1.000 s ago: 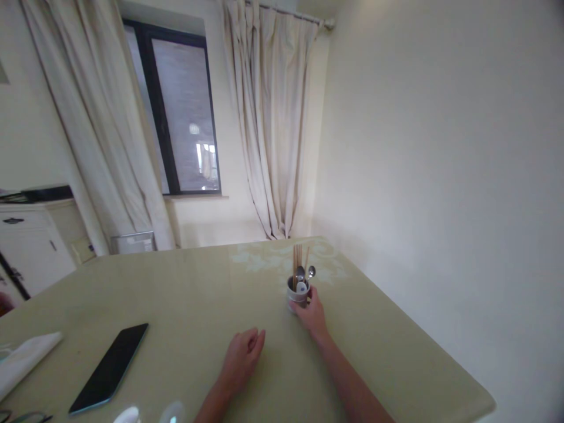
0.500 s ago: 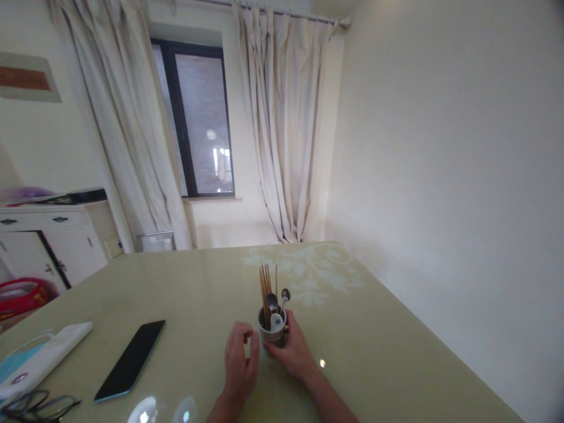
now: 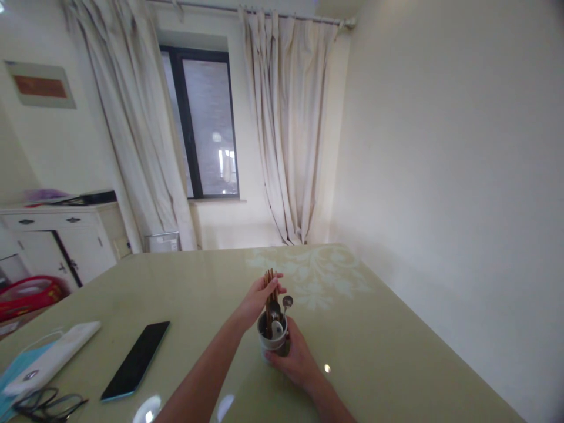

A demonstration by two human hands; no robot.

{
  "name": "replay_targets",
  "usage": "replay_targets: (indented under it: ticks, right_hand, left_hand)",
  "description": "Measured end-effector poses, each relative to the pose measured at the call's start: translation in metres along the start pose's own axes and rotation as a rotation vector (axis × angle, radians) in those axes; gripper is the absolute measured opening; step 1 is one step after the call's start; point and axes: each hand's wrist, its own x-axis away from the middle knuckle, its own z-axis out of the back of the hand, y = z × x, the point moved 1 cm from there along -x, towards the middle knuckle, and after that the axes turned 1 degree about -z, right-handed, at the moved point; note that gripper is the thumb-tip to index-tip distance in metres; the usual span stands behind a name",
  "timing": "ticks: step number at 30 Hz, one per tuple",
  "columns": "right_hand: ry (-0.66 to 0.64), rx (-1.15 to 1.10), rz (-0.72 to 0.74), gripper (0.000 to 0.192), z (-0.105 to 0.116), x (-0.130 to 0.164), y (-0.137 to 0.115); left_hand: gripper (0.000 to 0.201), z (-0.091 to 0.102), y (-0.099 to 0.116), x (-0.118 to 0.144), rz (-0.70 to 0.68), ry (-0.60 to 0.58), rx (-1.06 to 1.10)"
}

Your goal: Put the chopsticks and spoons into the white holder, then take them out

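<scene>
The right hand (image 3: 294,359) wrapped its grip around the cup (image 3: 273,339) on the surface (image 3: 374,352); the left hand (image 3: 258,299) pinched the chopsticks (image 3: 268,288) standing inside it.

Two hands are in view: the left hand (image 3: 259,296) and the right hand (image 3: 294,359). Between them stands one cup (image 3: 273,339) with a bundle of wooden chopsticks (image 3: 268,294), too bunched to count, and two metal spoons (image 3: 286,302). Well left of the left hand lie one phone (image 3: 136,359), one pair of glasses (image 3: 48,405) and one white case (image 3: 53,357).
</scene>
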Motion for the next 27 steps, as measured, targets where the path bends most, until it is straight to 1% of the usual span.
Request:
replay_targets:
  ticks: [3, 5, 6, 8, 11, 13, 15, 16, 17, 19, 21, 22, 23, 25, 27]
  right_hand:
    - [-0.002, 0.018, -0.010, 0.069, -0.001, 0.001, 0.000]
    - [0.000, 0.030, -0.015, 0.069, -0.001, 0.002, 0.001]
    - [-0.001, 0.033, -0.013, 0.069, -0.001, 0.002, 0.002]
    - [-0.001, 0.038, -0.006, 0.070, 0.000, 0.003, 0.004]
    - [0.009, 0.044, -0.008, 0.070, 0.000, 0.004, 0.006]
    - [0.016, 0.046, -0.018, 0.068, 0.000, 0.004, 0.006]
    - [0.018, 0.047, -0.023, 0.067, 0.000, 0.004, 0.004]
    - [0.022, 0.052, -0.021, 0.067, 0.000, 0.005, 0.003]
    - [0.023, 0.058, -0.019, 0.068, 0.000, 0.005, 0.003]
    - [0.024, 0.072, -0.022, 0.068, 0.000, 0.004, 0.002]
    - [0.032, 0.076, -0.033, 0.068, 0.000, 0.004, 0.002]
    - [0.036, 0.073, -0.038, 0.069, 0.000, 0.004, 0.003]
    - [0.040, 0.070, -0.041, 0.070, 0.000, 0.004, 0.003]
    - [0.036, 0.064, -0.036, 0.070, 0.000, 0.005, 0.004]
    - [0.025, 0.058, -0.027, 0.069, 0.000, 0.006, 0.003]
  left_hand:
    - [0.074, -0.004, -0.001, -0.004, -0.034, 0.060, 0.010]
    - [0.071, -0.004, 0.005, -0.007, -0.072, 0.116, 0.027]
    - [0.070, -0.003, 0.011, -0.009, -0.097, 0.142, 0.036]
    - [0.069, -0.001, 0.031, -0.010, -0.151, 0.181, 0.054]
    - [0.066, 0.008, 0.072, -0.005, -0.258, 0.221, 0.078]
    - [0.060, 0.020, 0.098, 0.004, -0.417, 0.301, 0.074]
    - [0.052, 0.034, 0.111, 0.014, -0.568, 0.350, 0.042]
    - [0.050, 0.041, 0.111, 0.019, -0.607, 0.378, 0.014]
    - [0.050, 0.049, 0.106, 0.023, -0.619, 0.411, -0.030]
    - [0.051, 0.062, 0.085, 0.028, -0.549, 0.447, -0.184]
    - [0.053, 0.072, 0.052, 0.032, -0.472, 0.462, -0.326]
    - [0.052, 0.075, 0.034, 0.034, -0.449, 0.466, -0.348]
    - [0.053, 0.077, 0.016, 0.036, -0.421, 0.471, -0.369]
    - [0.058, 0.079, -0.018, 0.042, -0.323, 0.515, -0.464]
    - [0.064, 0.080, -0.047, 0.048, -0.263, 0.537, -0.487]
